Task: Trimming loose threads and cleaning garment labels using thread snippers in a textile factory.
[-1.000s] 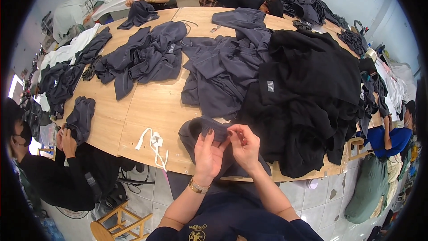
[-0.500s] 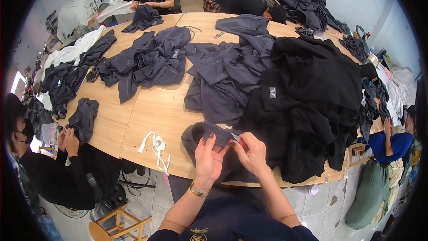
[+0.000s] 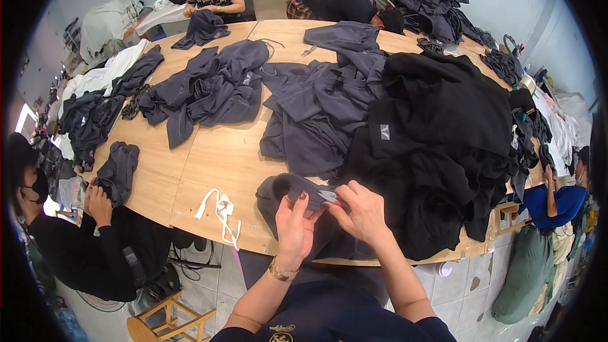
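My left hand (image 3: 295,229) is closed on a dark grey garment (image 3: 271,200) at the table's near edge, thumb and fingers pinching its folded band. In my right hand (image 3: 361,213) is a pair of thread snips (image 3: 328,196); their metal blades point left at the fabric beside my left fingertips. Most of the handle is hidden in my fingers. The garment's lower part hangs over the edge toward my lap. Just right of it lies a big heap of black garments (image 3: 443,120) with a small light label patch on top.
On the wooden table (image 3: 215,158) lie a white cord (image 3: 223,206), grey garment piles (image 3: 323,114) and another pair of snips (image 3: 308,51). Co-workers sit around it, one at left (image 3: 76,247) handling a grey garment. A wooden stool (image 3: 166,320) stands at lower left.
My right hand has turned and shifted slightly right and up, and more of the snips' blades shows against the fabric. My left hand keeps its pinch almost in place.
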{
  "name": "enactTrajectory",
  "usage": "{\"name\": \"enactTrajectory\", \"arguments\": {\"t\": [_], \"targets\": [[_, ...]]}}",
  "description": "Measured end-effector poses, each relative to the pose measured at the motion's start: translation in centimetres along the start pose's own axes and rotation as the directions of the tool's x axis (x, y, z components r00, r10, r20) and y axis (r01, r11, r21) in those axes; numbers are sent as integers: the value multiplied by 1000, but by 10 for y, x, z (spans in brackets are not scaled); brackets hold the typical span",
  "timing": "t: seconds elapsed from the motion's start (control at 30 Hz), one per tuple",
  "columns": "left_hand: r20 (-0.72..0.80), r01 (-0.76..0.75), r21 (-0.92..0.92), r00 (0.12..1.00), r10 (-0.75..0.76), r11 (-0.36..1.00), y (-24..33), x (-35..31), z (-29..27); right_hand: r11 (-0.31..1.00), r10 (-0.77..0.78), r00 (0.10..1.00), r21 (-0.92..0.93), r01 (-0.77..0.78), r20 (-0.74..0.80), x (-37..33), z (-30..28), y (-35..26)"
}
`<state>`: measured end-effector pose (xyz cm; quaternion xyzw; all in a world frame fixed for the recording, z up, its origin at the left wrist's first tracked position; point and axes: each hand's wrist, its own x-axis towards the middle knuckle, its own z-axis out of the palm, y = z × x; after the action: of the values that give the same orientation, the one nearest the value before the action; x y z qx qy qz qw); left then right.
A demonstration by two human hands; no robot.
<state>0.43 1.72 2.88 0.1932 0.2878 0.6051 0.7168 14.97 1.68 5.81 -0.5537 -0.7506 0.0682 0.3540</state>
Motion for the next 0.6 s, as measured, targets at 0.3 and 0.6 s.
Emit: {"name": "enactTrajectory", "arguments": {"t": [0.3,0.6], "targets": [[-9,27,-6,1000,-27,1000,3,0,3,954,201,980,222,-200,18,-11,2,-4],[-6,32,-6,999,-32,999,1,-2,2,954,220,974,222,-203,-53,-23,16,-8]]}}
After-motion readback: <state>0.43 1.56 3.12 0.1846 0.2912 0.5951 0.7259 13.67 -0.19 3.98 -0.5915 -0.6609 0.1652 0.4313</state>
